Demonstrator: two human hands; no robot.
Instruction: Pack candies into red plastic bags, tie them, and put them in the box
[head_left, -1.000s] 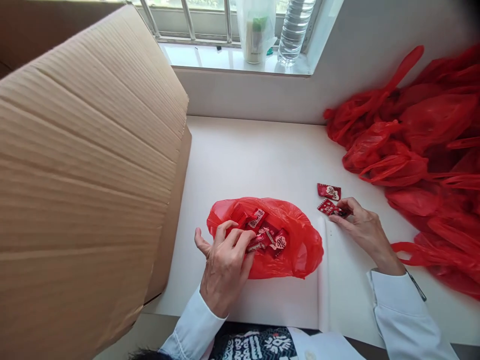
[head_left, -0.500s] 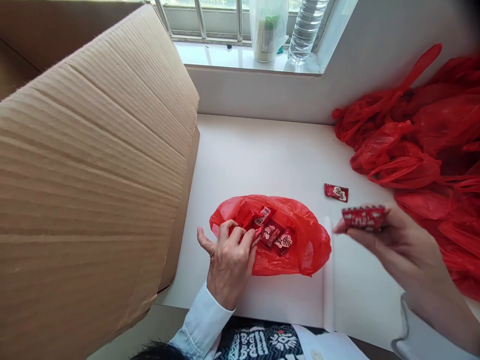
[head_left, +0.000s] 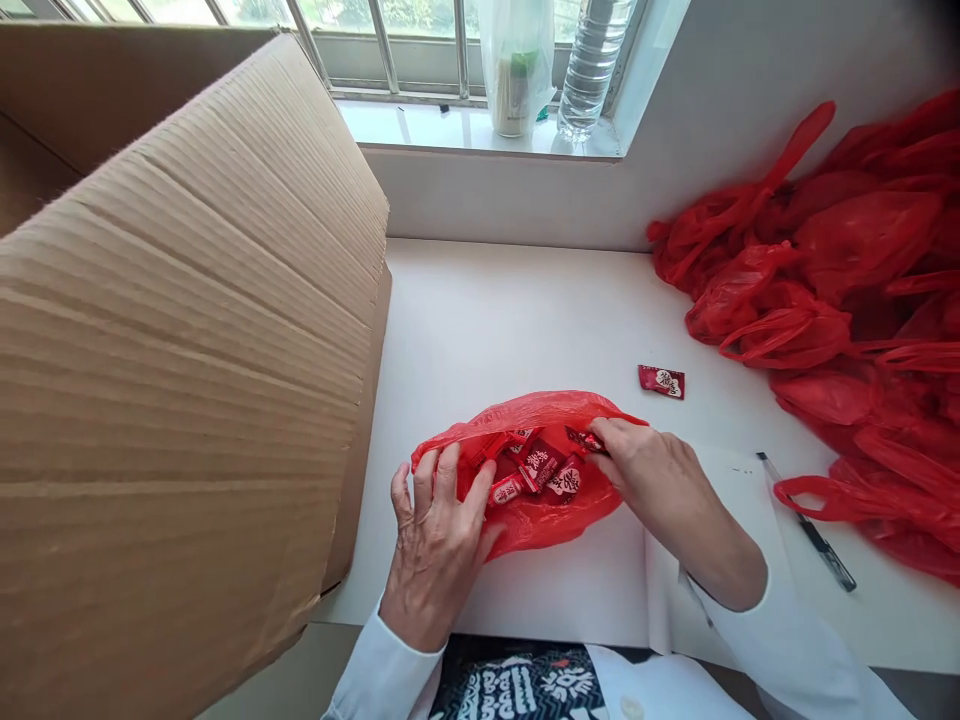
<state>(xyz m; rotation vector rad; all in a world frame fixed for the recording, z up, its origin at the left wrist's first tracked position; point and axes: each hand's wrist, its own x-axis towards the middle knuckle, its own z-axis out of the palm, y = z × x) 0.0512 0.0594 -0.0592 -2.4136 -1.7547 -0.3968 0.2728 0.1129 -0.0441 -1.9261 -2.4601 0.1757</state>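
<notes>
A thin red plastic bag (head_left: 525,535) lies on the white table with its mouth facing up. Several small red packets with white printing, one of them a packet (head_left: 564,482) on the right, show inside it. At the bag's left rim, my left hand (head_left: 439,540) reaches in with its fingers spread, touching the plastic. My right hand (head_left: 649,470) is at the right side of the mouth, its fingers closed on a small red packet (head_left: 583,438) held over the others. One loose packet (head_left: 661,381) lies on the table behind my right hand.
A large cardboard box (head_left: 195,350) stands along the left side. Red plastic bags (head_left: 847,270) are heaped at the right. Near them lie a black pen (head_left: 825,550) and white paper (head_left: 739,500). A water bottle (head_left: 595,70) and a bagged container (head_left: 515,85) stand on the windowsill.
My right hand has moved left from beside the bag into its mouth, carrying a red packet. My left fingers have let go of a packet and spread out. The pen has come into sight.
</notes>
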